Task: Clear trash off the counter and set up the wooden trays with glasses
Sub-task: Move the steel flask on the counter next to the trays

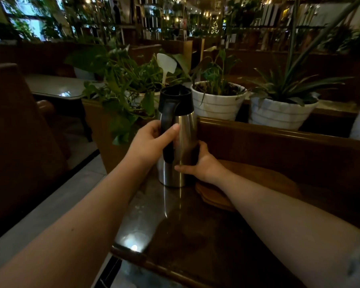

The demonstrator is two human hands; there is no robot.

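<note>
We judge this to be a tidying step ahead of the tray setup: both our hands are on a steel jug (176,140) that stands on the dark counter (175,225), toward its far left end. Our left hand (152,143) is wrapped around the black handle, thumb pressed on the steel body. Our right hand (202,163) is cupped against the jug's lower right side, fingers curled round the back, thumb lying along the front.

The jug is tall, brushed steel with a black lid, upright, its base on the counter. Just to its right lies a wooden tray (247,183), its near left edge touching or almost under the jug; we cannot tell which. No glasses or trash show here.

Next, we think, the jug needs shifting clear of the tray, lifted straight so it does not tip toward the white plant pots (218,102) on the ledge behind.
</note>
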